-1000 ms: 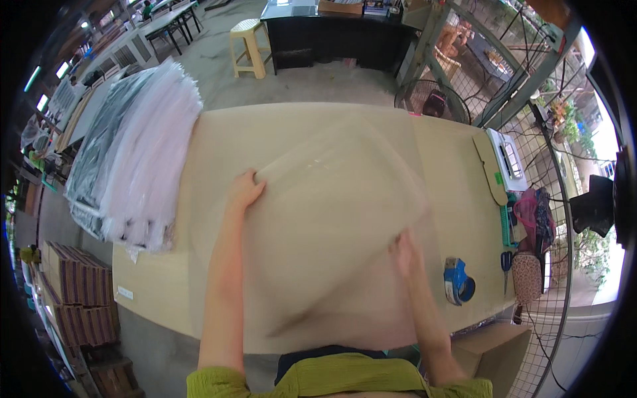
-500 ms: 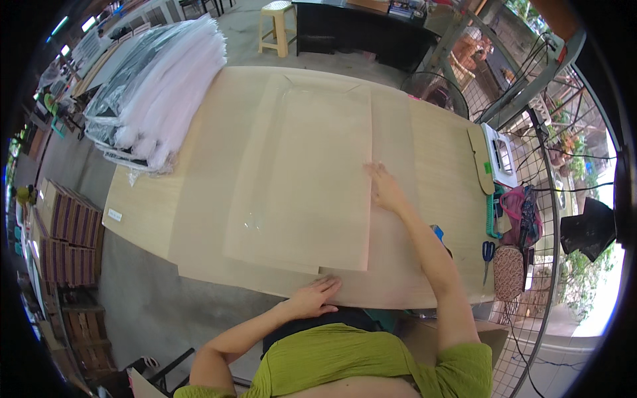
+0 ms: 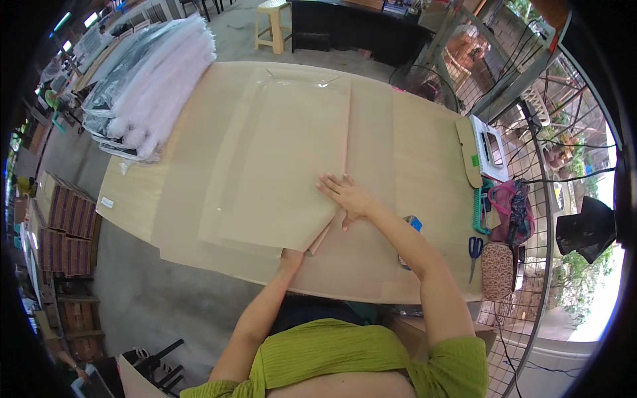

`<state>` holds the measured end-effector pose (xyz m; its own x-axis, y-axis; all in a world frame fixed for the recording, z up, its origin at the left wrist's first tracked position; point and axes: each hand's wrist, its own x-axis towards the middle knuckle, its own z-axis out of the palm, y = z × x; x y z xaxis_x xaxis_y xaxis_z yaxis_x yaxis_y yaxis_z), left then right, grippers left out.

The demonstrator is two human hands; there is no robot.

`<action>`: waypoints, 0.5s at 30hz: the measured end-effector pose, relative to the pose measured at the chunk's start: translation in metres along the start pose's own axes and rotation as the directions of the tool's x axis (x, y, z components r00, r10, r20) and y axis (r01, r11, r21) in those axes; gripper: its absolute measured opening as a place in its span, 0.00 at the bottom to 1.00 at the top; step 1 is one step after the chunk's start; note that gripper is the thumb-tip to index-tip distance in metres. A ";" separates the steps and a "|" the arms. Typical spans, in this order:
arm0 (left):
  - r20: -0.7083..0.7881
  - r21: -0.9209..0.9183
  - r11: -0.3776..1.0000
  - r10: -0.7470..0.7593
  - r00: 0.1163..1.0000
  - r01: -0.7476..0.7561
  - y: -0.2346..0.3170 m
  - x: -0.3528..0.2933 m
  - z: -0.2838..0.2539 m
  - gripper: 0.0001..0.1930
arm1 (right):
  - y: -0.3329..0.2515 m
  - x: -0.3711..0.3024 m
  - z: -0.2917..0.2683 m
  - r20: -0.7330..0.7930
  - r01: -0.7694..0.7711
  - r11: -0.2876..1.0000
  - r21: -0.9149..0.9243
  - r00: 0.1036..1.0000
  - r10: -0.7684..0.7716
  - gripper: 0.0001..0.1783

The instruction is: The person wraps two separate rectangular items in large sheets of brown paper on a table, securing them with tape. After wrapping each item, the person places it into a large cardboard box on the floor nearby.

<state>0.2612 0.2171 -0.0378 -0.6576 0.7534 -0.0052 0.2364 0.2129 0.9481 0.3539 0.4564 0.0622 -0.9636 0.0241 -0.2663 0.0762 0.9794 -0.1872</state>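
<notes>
A large tan paper sheet (image 3: 279, 166) lies over a wider brown sheet (image 3: 375, 146) on the table. Strips of clear tape (image 3: 325, 83) shine near its far edge. My left hand (image 3: 290, 260) reaches in beneath the near edge of the upper paper, so its fingers are hidden. Next to that hand the near right corner is lifted and creased into a narrow fold (image 3: 321, 239). My right hand (image 3: 345, 198) rests palm down with spread fingers across the paper's right edge, just beyond the fold.
Plastic-wrapped white foam-like sheets (image 3: 156, 86) are piled at the table's far left. Beside my right forearm lies a blue tape dispenser (image 3: 413, 222). Scissors (image 3: 474, 255), a patterned pouch (image 3: 497, 272) and a green basket (image 3: 483, 209) line the right edge. Striped boxes (image 3: 66, 225) stand left.
My left hand has slid from the table's front edge to under the paper. The right hand has moved left onto the paper, whose near right corner is now raised and folded.
</notes>
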 end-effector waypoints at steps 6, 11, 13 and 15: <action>0.098 0.037 0.990 -0.139 0.985 0.136 -0.022 0.022 -0.037 0.20 | 0.000 0.001 0.028 -0.212 -0.084 0.995 0.054 0.973 0.093 0.64; 0.366 0.521 0.826 0.014 0.931 -0.217 -0.032 -0.007 -0.072 0.19 | -0.009 0.022 0.046 -0.266 -0.201 0.979 0.027 0.943 0.201 0.54; 0.788 0.258 0.927 -0.038 0.615 -0.273 0.040 -0.002 -0.128 0.19 | -0.016 0.022 0.067 -0.343 -0.351 0.917 0.190 0.851 0.397 0.54; 0.906 -0.053 0.998 0.040 0.422 0.020 0.057 0.047 -0.197 0.19 | -0.029 0.038 0.085 -0.425 -0.476 0.809 0.344 0.689 0.586 0.54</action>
<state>0.1031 0.1419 0.0791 0.3796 0.8900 -0.2527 0.1848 0.1947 0.9633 0.3371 0.4123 -0.0224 -0.7286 0.6763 0.1087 0.6087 0.7121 -0.3499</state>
